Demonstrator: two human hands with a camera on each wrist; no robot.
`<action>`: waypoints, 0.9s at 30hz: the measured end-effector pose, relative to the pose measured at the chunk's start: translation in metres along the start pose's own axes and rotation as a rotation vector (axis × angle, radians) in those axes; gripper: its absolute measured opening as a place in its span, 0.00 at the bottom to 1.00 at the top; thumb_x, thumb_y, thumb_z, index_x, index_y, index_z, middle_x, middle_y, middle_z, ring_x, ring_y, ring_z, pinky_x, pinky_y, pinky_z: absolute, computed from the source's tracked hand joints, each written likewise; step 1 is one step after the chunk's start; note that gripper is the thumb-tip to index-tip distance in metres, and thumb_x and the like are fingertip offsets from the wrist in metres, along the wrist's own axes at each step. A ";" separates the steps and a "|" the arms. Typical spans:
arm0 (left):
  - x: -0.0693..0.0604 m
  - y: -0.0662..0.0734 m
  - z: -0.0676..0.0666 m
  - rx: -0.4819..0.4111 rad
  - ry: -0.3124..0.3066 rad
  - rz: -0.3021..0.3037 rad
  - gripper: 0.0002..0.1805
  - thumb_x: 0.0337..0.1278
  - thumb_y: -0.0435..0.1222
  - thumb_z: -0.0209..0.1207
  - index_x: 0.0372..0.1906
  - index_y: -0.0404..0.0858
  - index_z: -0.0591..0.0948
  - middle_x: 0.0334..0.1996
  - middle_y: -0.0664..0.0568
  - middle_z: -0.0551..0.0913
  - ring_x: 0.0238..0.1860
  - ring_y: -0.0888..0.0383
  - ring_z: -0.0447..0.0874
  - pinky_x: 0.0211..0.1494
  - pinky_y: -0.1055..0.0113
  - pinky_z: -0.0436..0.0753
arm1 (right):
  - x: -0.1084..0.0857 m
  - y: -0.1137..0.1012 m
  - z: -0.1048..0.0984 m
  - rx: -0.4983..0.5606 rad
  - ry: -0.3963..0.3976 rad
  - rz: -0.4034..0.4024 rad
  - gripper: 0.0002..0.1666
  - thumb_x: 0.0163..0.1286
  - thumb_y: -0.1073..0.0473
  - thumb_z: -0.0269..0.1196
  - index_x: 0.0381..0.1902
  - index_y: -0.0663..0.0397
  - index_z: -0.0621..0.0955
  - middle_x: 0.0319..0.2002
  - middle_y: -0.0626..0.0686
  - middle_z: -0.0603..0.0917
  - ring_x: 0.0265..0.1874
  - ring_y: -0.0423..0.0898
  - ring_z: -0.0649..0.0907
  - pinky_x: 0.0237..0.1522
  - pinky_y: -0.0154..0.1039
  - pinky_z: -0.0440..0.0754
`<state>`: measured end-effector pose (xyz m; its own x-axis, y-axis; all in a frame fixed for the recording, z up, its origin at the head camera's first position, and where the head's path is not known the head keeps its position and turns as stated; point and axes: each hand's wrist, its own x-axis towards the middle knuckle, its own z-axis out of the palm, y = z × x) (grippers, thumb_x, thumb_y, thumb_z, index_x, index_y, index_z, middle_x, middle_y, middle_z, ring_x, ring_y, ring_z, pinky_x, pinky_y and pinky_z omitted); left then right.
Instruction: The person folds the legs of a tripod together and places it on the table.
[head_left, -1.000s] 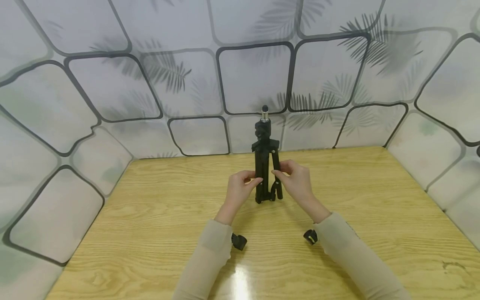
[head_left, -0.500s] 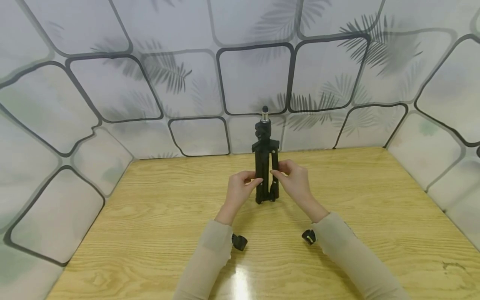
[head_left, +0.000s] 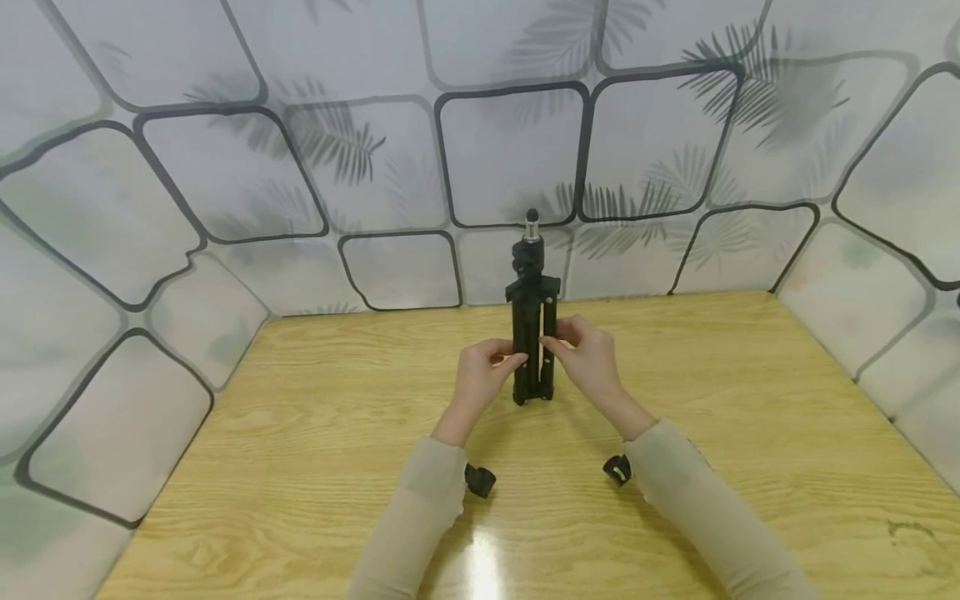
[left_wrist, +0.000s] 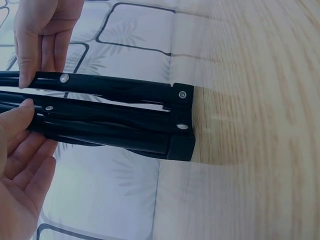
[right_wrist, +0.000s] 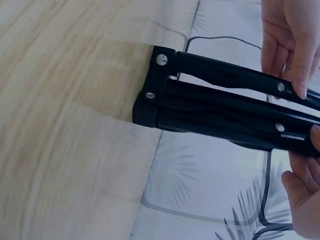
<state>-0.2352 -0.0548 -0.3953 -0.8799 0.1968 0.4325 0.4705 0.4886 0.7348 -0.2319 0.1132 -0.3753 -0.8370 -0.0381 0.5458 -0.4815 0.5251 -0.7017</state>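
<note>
A black folding tripod [head_left: 531,287] with a silver stud at its top stands upright on the wooden table. Its legs are folded almost parallel to the centre column, and the riveted leg joints [left_wrist: 182,110] show at the lower end in both wrist views. The left hand [head_left: 482,372] pinches the left leg between thumb and fingers. On the other side, the right hand [head_left: 592,360] pinches the right leg [right_wrist: 200,67] at about the same height. A narrow gap shows between the legs. The far sides of the legs and some fingers are hidden.
The wooden table [head_left: 315,467] reaches to a patterned backdrop [head_left: 510,158] close behind the tripod, and to similar panels at both sides. A black device [head_left: 478,481] sits at the left wrist, another black device [head_left: 617,470] at the right.
The right leg, which stood slanted outward with its lower joint bent, has swung in against the column. The right hand has moved slightly left with it; the left hand has stayed in place.
</note>
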 end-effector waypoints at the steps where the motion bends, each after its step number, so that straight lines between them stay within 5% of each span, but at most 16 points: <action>1: 0.000 0.000 -0.001 0.004 -0.005 0.003 0.12 0.50 0.39 0.60 0.38 0.35 0.83 0.34 0.49 0.83 0.38 0.57 0.80 0.42 0.70 0.78 | 0.000 0.000 -0.001 -0.008 -0.024 0.008 0.12 0.53 0.62 0.66 0.34 0.64 0.78 0.30 0.59 0.82 0.31 0.52 0.82 0.38 0.47 0.79; 8: 0.002 0.001 -0.004 0.024 -0.029 -0.003 0.12 0.50 0.39 0.60 0.37 0.35 0.83 0.33 0.49 0.83 0.37 0.57 0.80 0.40 0.71 0.78 | 0.003 0.011 -0.008 -0.103 -0.341 0.084 0.19 0.53 0.57 0.67 0.40 0.63 0.78 0.37 0.59 0.81 0.39 0.55 0.79 0.43 0.51 0.75; 13: 0.002 0.002 -0.005 0.032 -0.029 -0.006 0.12 0.50 0.40 0.61 0.36 0.35 0.83 0.32 0.50 0.83 0.35 0.58 0.80 0.38 0.72 0.78 | 0.002 0.026 -0.006 -0.140 -0.502 0.090 0.18 0.51 0.60 0.68 0.38 0.64 0.78 0.35 0.58 0.82 0.36 0.53 0.80 0.39 0.46 0.78; 21: 0.003 0.007 -0.005 0.038 -0.034 -0.028 0.13 0.49 0.40 0.61 0.36 0.35 0.83 0.31 0.50 0.83 0.33 0.59 0.80 0.37 0.73 0.77 | 0.004 0.041 0.003 -0.102 -0.647 0.148 0.17 0.48 0.67 0.68 0.37 0.67 0.78 0.29 0.57 0.82 0.31 0.51 0.82 0.34 0.40 0.80; 27: 0.003 0.007 -0.006 0.015 -0.070 -0.088 0.13 0.49 0.40 0.62 0.37 0.35 0.82 0.32 0.50 0.82 0.34 0.59 0.79 0.38 0.72 0.77 | 0.004 0.045 0.010 -0.180 -0.659 0.144 0.16 0.43 0.66 0.70 0.31 0.66 0.79 0.24 0.55 0.82 0.25 0.48 0.81 0.30 0.39 0.79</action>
<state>-0.2346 -0.0557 -0.3859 -0.9205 0.2115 0.3285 0.3906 0.5190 0.7604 -0.2592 0.1278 -0.4096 -0.9000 -0.4354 0.0209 -0.3506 0.6946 -0.6281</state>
